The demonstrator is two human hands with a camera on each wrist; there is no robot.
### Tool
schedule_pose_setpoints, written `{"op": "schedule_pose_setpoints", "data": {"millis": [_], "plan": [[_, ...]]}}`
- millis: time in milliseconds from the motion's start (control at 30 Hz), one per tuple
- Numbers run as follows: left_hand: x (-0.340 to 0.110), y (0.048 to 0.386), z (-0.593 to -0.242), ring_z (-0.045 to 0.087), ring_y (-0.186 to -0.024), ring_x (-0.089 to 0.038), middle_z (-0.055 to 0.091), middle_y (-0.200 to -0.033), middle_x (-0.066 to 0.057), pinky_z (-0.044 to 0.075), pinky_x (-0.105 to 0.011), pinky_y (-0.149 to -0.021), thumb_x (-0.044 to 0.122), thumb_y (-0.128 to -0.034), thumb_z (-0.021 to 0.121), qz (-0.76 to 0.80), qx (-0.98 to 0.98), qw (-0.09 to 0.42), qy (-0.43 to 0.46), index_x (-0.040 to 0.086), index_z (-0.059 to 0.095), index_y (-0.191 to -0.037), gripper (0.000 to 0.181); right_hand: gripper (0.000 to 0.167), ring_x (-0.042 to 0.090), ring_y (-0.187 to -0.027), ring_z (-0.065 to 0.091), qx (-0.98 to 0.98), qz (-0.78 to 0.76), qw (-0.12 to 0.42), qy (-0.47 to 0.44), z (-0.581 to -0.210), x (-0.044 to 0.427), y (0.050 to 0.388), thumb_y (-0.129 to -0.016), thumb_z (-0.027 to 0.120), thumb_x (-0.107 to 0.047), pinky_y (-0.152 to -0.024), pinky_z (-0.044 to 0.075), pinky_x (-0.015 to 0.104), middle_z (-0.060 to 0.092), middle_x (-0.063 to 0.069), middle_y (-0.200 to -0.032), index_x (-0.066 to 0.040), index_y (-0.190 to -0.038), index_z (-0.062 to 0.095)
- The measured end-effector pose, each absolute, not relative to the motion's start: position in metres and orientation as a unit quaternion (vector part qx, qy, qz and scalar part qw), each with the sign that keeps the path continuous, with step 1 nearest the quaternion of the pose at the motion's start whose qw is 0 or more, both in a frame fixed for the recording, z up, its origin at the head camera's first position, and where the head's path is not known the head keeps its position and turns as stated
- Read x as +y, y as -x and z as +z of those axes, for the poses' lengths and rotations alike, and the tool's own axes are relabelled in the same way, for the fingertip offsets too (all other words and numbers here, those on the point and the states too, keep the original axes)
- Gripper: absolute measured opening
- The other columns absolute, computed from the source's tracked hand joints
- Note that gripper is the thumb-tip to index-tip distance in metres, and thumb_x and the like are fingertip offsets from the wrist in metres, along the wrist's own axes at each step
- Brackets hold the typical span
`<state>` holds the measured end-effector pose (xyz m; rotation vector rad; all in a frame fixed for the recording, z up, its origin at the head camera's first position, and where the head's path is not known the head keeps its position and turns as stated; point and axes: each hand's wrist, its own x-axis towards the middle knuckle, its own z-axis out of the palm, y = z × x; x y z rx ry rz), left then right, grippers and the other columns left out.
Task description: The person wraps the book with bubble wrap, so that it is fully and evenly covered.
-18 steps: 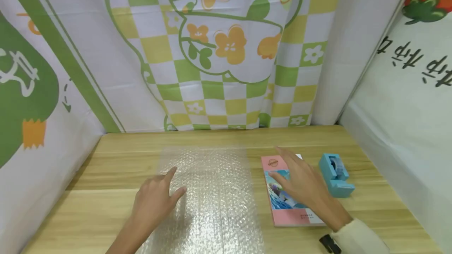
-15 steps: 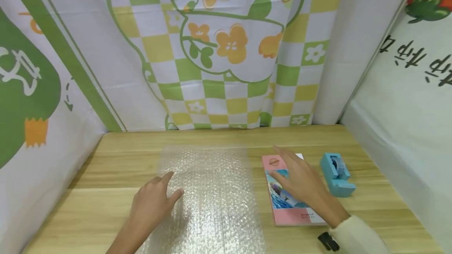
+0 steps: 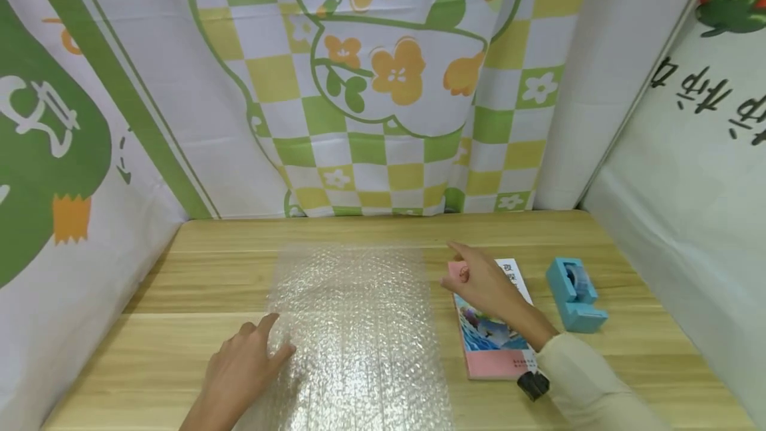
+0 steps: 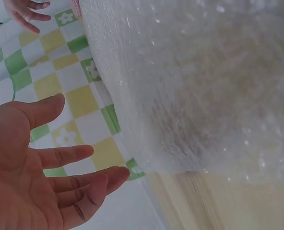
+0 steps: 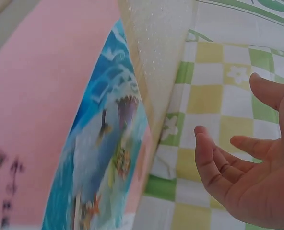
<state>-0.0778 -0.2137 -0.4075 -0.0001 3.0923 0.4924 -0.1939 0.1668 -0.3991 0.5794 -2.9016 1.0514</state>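
Note:
A clear sheet of bubble wrap (image 3: 359, 324) lies flat on the wooden table. Over its left edge hovers my left hand (image 3: 242, 364), thumb and fingers spread and relaxed, holding nothing. In the left wrist view, that left hand (image 4: 51, 167) shows its palm beside the bubble wrap (image 4: 190, 72). To the right lies a pink book (image 3: 493, 364) with a blue sea picture on its cover. My right hand (image 3: 485, 285) is above the book's upper part and hides some of it. The right wrist view shows the right hand (image 5: 252, 167) with loosely bent fingers, apart from the book (image 5: 46, 86).
A blue tape dispenser (image 3: 574, 294) with a roll of clear tape stands right of the book. Patterned cloth (image 3: 383, 151) hangs behind the wooden table (image 3: 227, 265), and printed white cloth (image 3: 676, 218) covers the right side.
My left hand has moved down and left, nearer the front edge of the view. The right hand has shifted slightly left and turned over the book, uncovering its white strip. The camera view has shifted slightly.

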Motion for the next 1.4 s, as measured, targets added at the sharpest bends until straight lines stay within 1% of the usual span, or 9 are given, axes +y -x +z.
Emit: {"op": "schedule_pose_setpoints", "data": {"millis": [200, 433, 567, 667, 800, 967, 1100, 1233, 1400], "plan": [[-0.222, 0.066, -0.414, 0.049, -0.053, -0.017, 0.062, -0.085, -0.016, 0.048, -0.035, -0.048, 0.037, -0.0884, 0.075, 0.156, 0.987, 0.045, 0.006, -0.001, 0.048, -0.143, 0.072, 0.081, 0.038, -0.109, 0.062, -0.916, 0.366, -0.06, -0.154, -0.408, 0.148, 0.205, -0.094, 0.07, -0.035, -0.086, 0.052, 0.051, 0.057, 0.028, -0.131, 0.003, -0.153, 0.031], [-0.228, 0.053, -0.424, 0.053, -0.057, -0.017, 0.065, -0.092, -0.019, 0.052, -0.039, -0.05, 0.04, -0.085, 0.078, 0.172, 0.981, 0.08, 0.026, -0.001, 0.047, -0.143, 0.077, 0.081, 0.028, -0.097, 0.065, -0.919, 0.368, -0.108, -0.094, -0.415, 0.131, 0.213, -0.093, 0.072, -0.032, -0.086, 0.052, 0.047, 0.055, 0.025, -0.134, -0.001, -0.155, 0.03], [-0.23, 0.048, -0.429, 0.061, -0.066, -0.024, 0.066, -0.1, -0.024, 0.054, -0.044, -0.053, 0.044, -0.0844, 0.077, 0.17, 0.981, 0.087, 0.038, -0.001, 0.048, -0.142, 0.079, 0.079, 0.037, -0.11, 0.061, -0.922, 0.361, -0.102, -0.091, -0.418, 0.129, 0.215, -0.093, 0.071, -0.033, -0.098, 0.044, 0.058, 0.056, 0.026, -0.134, 0.001, -0.153, 0.033], [-0.23, 0.046, -0.433, 0.064, -0.071, -0.031, 0.064, -0.105, -0.027, 0.055, -0.049, -0.055, 0.047, -0.0832, 0.077, 0.17, 0.98, 0.097, 0.046, 0.0, 0.048, -0.142, 0.081, 0.075, 0.037, -0.105, 0.063, -0.922, 0.363, -0.099, -0.09, -0.421, 0.128, 0.215, -0.093, 0.07, -0.032, -0.103, 0.036, 0.065, 0.057, 0.026, -0.132, 0.002, -0.152, 0.036], [-0.233, 0.041, -0.439, 0.063, -0.07, -0.03, 0.063, -0.105, -0.029, 0.054, -0.048, -0.055, 0.048, -0.0816, 0.078, 0.167, 0.979, 0.103, 0.057, -0.002, 0.047, -0.141, 0.083, 0.072, 0.023, -0.07, 0.066, -0.913, 0.385, -0.101, -0.087, -0.426, 0.125, 0.216, -0.092, 0.072, -0.025, -0.091, 0.048, 0.053, 0.059, 0.025, -0.123, 0.003, -0.15, 0.039], [-0.24, 0.031, -0.445, 0.06, -0.064, -0.026, 0.062, -0.099, -0.029, 0.054, -0.046, -0.053, 0.045, -0.0815, 0.079, 0.151, 0.978, 0.122, 0.072, -0.005, 0.047, -0.137, 0.081, 0.072, 0.017, -0.056, 0.058, -0.899, 0.418, -0.11, -0.074, -0.435, 0.119, 0.218, -0.089, 0.075, -0.017, -0.061, 0.047, 0.032, 0.056, 0.014, -0.1, 0.005, -0.148, 0.04], [-0.245, 0.023, -0.451, 0.058, -0.061, -0.026, 0.061, -0.088, -0.025, 0.055, -0.048, -0.052, 0.043, -0.0816, 0.08, 0.149, 0.974, 0.15, 0.077, -0.008, 0.049, -0.131, 0.078, 0.075, 0.027, -0.084, 0.066, -0.913, 0.39, -0.101, -0.069, -0.442, 0.114, 0.218, -0.086, 0.078, -0.018, -0.079, 0.052, 0.041, 0.062, 0.018, -0.109, 0.006, -0.147, 0.042], [-0.248, 0.018, -0.458, 0.055, -0.058, -0.026, 0.056, -0.081, -0.021, 0.055, -0.046, -0.05, 0.043, -0.0812, 0.08, 0.169, 0.97, 0.165, 0.065, -0.009, 0.05, -0.128, 0.076, 0.077, 0.044, -0.123, 0.052, -0.934, 0.339, -0.078, -0.082, -0.445, 0.11, 0.218, -0.078, 0.081, -0.016, -0.104, 0.041, 0.054, 0.057, 0.029, -0.132, 0.01, -0.142, 0.047], [-0.248, 0.019, -0.464, 0.053, -0.057, -0.026, 0.055, -0.081, -0.02, 0.054, -0.045, -0.05, 0.042, -0.0793, 0.081, 0.174, 0.966, 0.177, 0.07, -0.008, 0.05, -0.128, 0.076, 0.072, 0.046, -0.129, 0.046, -0.944, 0.308, -0.068, -0.096, -0.448, 0.107, 0.217, -0.076, 0.083, -0.012, -0.107, 0.038, 0.054, 0.053, 0.03, -0.136, 0.013, -0.135, 0.053]]}}
